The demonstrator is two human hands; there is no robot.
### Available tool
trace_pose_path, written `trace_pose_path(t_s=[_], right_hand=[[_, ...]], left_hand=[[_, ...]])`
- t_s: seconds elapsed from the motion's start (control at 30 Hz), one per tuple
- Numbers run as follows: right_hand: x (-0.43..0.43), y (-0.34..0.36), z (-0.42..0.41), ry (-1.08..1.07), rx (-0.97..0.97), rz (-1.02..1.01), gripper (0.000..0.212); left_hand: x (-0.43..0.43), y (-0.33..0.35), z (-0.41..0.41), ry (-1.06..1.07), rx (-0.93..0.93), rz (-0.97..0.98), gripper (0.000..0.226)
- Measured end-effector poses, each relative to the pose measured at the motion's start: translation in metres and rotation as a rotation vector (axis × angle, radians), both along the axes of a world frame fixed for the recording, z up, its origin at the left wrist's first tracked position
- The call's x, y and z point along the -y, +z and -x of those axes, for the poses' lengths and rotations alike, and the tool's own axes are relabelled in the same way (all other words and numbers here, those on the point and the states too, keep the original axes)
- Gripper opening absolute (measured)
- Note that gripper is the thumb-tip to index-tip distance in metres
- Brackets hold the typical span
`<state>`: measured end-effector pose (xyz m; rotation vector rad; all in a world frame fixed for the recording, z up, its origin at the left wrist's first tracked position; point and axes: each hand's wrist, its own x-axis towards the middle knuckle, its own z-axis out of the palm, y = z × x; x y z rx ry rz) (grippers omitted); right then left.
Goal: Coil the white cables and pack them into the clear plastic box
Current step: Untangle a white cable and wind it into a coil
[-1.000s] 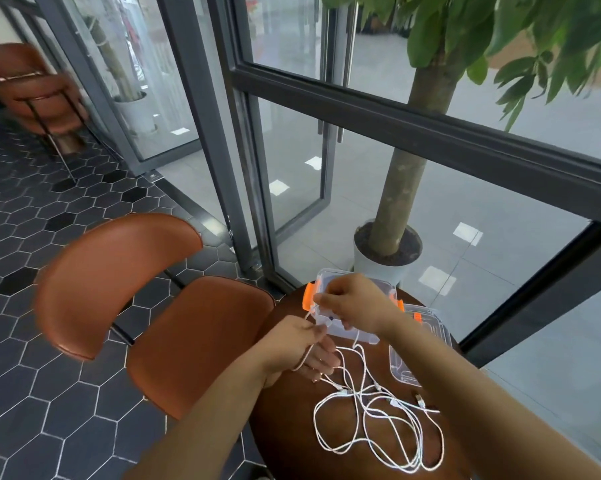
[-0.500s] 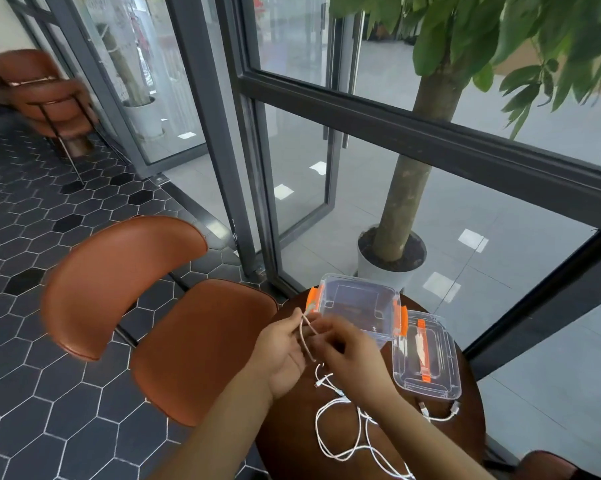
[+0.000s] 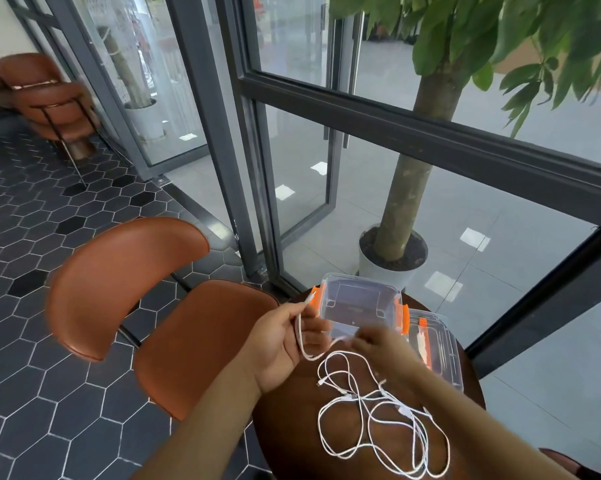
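Observation:
A tangle of white cables [image 3: 371, 420] lies loose on the round dark wooden table [image 3: 292, 438]. My left hand [image 3: 285, 344] pinches one cable near its plug end, which sticks up past my fingers. My right hand [image 3: 378, 344], blurred by motion, grips the same cable a short way along, just in front of the box. The clear plastic box [image 3: 358, 306] with orange latches stands open at the table's far edge with nothing inside. Its clear lid [image 3: 437, 351] lies flat to the right of it.
A brown leather chair [image 3: 146, 299] stands close to the table's left side. Behind the table are a dark-framed glass wall [image 3: 430, 133] and a potted tree [image 3: 392, 251]. Another brown chair [image 3: 46, 95] stands far left on the hexagon-tiled floor.
My hands have drawn apart along one cable, the left moving left with the plug end, the right moving right. The view has tilted down, showing more of the loose cables.

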<state>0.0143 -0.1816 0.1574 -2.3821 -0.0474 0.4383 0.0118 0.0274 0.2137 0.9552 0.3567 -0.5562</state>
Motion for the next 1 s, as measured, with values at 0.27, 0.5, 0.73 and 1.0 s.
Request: trace_pose_path(t_s=[0.27, 0.5, 0.73, 1.0], right_hand=[[-0.035, 0.061, -0.028, -0.007, 0.087, -0.104, 0.029], [-0.053, 0.069, -0.009, -0.002, 0.163, -0.105, 0.021], [-0.071, 0.043, 0.022, 0.023, 0.317, -0.077, 0.021], [-0.061, 0.024, 0.044, -0.016, 0.338, -0.183, 0.027]], left_hand=[[0.004, 0.000, 0.003, -0.265, 0.173, -0.325, 0.036], [0.015, -0.016, 0.004, 0.083, 0.213, -0.430, 0.033], [0.027, -0.012, 0.009, 0.224, 0.045, -0.148, 0.034], [0.020, 0.001, -0.007, 0.316, -0.024, 0.212, 0.035]])
